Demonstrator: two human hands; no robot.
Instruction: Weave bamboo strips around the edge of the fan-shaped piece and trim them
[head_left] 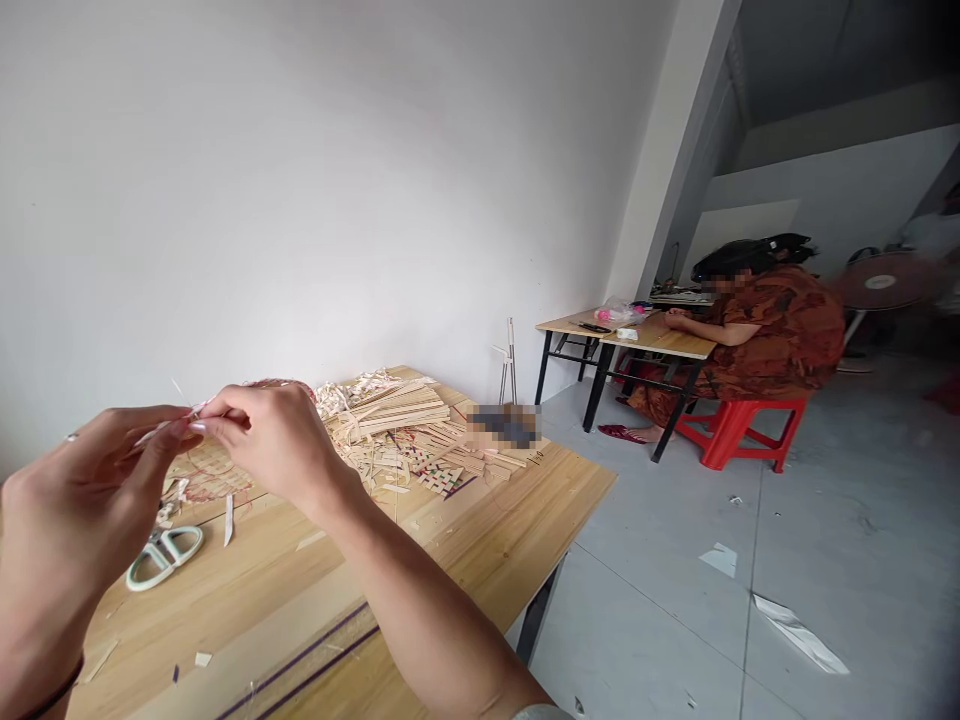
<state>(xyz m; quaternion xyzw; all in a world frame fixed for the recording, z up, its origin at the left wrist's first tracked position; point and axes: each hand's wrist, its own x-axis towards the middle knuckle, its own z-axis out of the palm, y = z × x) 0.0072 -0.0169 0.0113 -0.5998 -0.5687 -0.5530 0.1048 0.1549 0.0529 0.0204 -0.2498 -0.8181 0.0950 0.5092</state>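
My left hand (94, 500) and my right hand (274, 435) meet above the left side of the wooden table. Both are closed in a pinch on a thin white strip (154, 432), with a fine end sticking up between the fingertips. How the strip is folded or joined is too small to tell. Behind and below my hands lies a round woven piece (206, 472) with reddish edging, partly hidden by them. Scissors (159, 547) with pale handles rest on the table beneath my left hand, their blades mostly hidden.
Flat pale strips (401, 412) and curly shavings (360, 388) are heaped at the table's (480, 560) back, near a small checkered woven piece (441, 478). A person (787, 325) sits on a red stool (724, 435) at another table (675, 342). Scraps (799, 632) litter the floor.
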